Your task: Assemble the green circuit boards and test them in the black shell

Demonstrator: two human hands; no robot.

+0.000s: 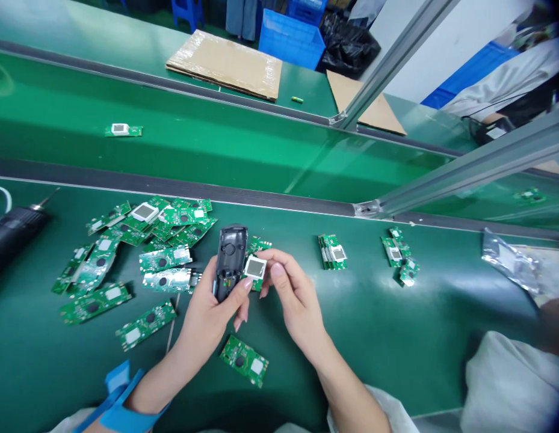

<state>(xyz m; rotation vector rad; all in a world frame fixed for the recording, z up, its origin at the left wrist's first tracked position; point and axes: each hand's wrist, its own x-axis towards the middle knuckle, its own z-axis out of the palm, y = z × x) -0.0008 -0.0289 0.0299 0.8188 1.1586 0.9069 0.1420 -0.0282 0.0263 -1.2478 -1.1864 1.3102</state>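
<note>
My left hand holds a black plastic housing upright, its open inner side facing up. Its thumb reaches to a green circuit board with a white-framed square part beside the housing. My right hand pinches the right side of that board between thumb and fingers. Loose green boards lie in a pile left of the hands. Nearer to me, one board lies below my hands and another is to the left. A blue band is round my left wrist.
A black screwdriver lies at the left. Two small board groups sit to the right. Plastic bags and a person's sleeve are at the far right. A metal-framed partition runs behind.
</note>
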